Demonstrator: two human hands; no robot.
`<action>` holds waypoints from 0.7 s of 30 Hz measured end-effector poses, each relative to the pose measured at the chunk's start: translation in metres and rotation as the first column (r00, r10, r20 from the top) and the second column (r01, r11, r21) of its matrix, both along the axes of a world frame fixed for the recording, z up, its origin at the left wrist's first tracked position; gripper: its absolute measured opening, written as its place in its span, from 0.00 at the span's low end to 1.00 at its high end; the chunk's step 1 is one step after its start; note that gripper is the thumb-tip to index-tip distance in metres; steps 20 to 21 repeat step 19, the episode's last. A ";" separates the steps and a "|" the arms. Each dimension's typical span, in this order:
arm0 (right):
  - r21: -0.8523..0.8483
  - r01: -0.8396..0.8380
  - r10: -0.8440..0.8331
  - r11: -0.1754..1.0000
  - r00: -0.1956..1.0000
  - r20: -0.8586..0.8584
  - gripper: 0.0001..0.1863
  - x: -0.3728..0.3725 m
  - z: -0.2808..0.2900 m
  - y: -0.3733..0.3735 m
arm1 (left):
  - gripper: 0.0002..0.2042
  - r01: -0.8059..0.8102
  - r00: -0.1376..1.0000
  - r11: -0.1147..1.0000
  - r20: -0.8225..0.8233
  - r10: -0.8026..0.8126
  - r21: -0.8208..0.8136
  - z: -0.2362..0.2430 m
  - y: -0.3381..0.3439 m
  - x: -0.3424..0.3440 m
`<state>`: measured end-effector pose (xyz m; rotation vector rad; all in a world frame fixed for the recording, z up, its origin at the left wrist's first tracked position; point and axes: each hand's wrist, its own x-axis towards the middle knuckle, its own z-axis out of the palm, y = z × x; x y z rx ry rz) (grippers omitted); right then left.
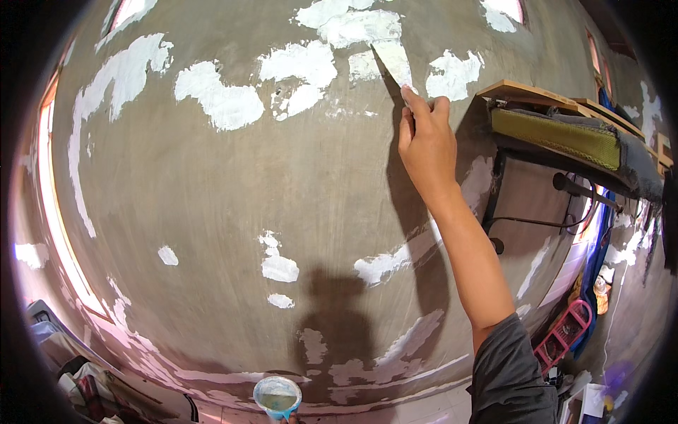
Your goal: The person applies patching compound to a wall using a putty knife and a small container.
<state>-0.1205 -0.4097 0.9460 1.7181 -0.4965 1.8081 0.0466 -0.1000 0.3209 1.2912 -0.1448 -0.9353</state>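
My right hand reaches up to the wall, its fingers closed around the handle of a putty knife. The blade lies against the wall by a pale patch of filler; I cannot tell the blade's exact outline from the putty and its shadow. At the lower edge, my left hand shows only as a few fingers, gripping a blue cup with whitish, watery contents and smears round its inside. The grey-brown plaster wall carries several white filler patches, some at hand height, others lower down.
On the right, wooden boards and a yellow-green padded piece jut out near my arm. Below them stands a pink plastic rack. Cloths and bags lie at the lower left. A bright narrow window borders the wall's left side.
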 end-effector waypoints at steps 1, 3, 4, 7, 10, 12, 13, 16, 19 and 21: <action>0.066 0.018 -0.017 0.998 1.000 -0.018 0.20 0.002 -0.002 -0.003 | 0.10 -0.008 1.000 1.000 0.005 0.008 -0.014 0.000 0.000 -0.001; 0.120 0.026 -0.020 0.992 0.998 -0.051 0.20 0.004 -0.023 -0.004 | 0.10 0.028 0.999 0.999 -0.026 -0.028 -0.018 0.001 0.002 0.000; 0.145 0.018 -0.007 0.989 0.997 -0.074 0.20 0.010 -0.037 -0.001 | 0.10 0.032 0.998 0.999 -0.047 -0.033 -0.022 0.005 0.005 -0.001; 0.202 -0.052 0.073 0.978 0.992 -0.101 0.21 0.021 -0.080 0.013 | 0.10 -0.057 0.996 0.998 -0.065 0.056 -0.015 0.021 0.013 -0.011; 0.131 -0.078 0.087 0.988 0.994 -0.066 0.20 0.013 -0.063 0.018 | 0.09 -0.060 0.997 0.998 -0.059 0.059 -0.022 0.019 0.014 -0.009; 0.094 0.002 -0.001 0.996 1.000 -0.011 0.19 0.001 -0.042 0.015 | 0.08 0.012 0.999 0.999 -0.031 -0.013 -0.041 0.013 0.018 -0.004; 0.095 -0.002 0.001 0.995 1.000 0.008 0.19 -0.001 -0.036 0.010 | 0.08 0.042 0.999 0.998 -0.014 -0.043 -0.049 0.010 0.020 -0.004; 0.133 0.030 -0.029 0.991 1.000 -0.008 0.19 0.002 -0.043 0.003 | 0.09 0.008 0.999 0.992 0.047 -0.002 -0.126 0.042 0.021 -0.015; 0.215 -0.002 0.020 0.977 0.996 -0.081 0.19 0.014 -0.094 0.019 | 0.10 0.012 0.998 0.995 0.070 -0.005 -0.096 0.046 0.023 -0.015; 0.215 -0.002 0.020 0.977 0.996 -0.081 0.19 0.014 -0.094 0.019 | 0.10 0.012 0.998 0.995 0.070 -0.005 -0.096 0.046 0.023 -0.015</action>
